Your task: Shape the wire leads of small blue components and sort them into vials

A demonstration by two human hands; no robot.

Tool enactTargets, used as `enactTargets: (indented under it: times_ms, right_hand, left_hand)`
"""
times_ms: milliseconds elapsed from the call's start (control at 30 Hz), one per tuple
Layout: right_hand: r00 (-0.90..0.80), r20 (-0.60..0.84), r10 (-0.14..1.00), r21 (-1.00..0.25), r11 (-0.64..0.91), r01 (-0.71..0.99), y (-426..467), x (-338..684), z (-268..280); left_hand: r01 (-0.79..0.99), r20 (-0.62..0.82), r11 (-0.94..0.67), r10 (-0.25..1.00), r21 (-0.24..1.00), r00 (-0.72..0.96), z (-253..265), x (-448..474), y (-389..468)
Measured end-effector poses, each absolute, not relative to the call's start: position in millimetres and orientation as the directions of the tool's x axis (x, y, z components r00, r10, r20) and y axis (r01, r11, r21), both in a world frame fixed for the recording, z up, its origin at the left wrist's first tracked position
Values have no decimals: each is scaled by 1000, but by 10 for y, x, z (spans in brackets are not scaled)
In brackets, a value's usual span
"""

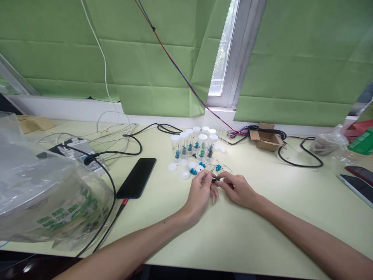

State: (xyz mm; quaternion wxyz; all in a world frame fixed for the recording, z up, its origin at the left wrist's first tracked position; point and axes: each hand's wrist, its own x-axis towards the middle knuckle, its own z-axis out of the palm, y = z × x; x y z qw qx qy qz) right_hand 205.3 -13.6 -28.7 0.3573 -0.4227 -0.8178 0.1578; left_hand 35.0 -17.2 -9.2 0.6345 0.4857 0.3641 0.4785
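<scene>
My left hand (203, 187) and my right hand (236, 188) meet over the table, both with fingertips closed on one small black part (215, 179). Its exact kind is too small to make out. Just beyond my fingers lie small blue parts (218, 167) and thin metal pins (224, 167). Behind them stands a cluster of clear plastic vials with white caps (175, 138), several holding blue, green or black pieces. Loose white caps (172, 167) and a short open vial (185, 174) lie to the left of my fingers.
A black phone (136, 178) lies left of my hands, near a bulky plastic bag (52, 194). Cables (140, 149) run along the back. An open cardboard box (266, 140) sits at the back right; another phone (357, 188) is at the right edge.
</scene>
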Motion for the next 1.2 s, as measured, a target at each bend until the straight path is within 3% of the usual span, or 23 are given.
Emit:
enactTargets:
  times_ms: [700,1200]
  right_hand:
    - [-442,443,780,-497,623,604,-121,2067,-268]
    - [-392,454,800,-571,599,561,-129,2058,-304]
  left_hand:
    - [-230,-16,87,956,969,294,-128,363,-175]
    - [-187,2,50,963,981,268,-86,339,-173]
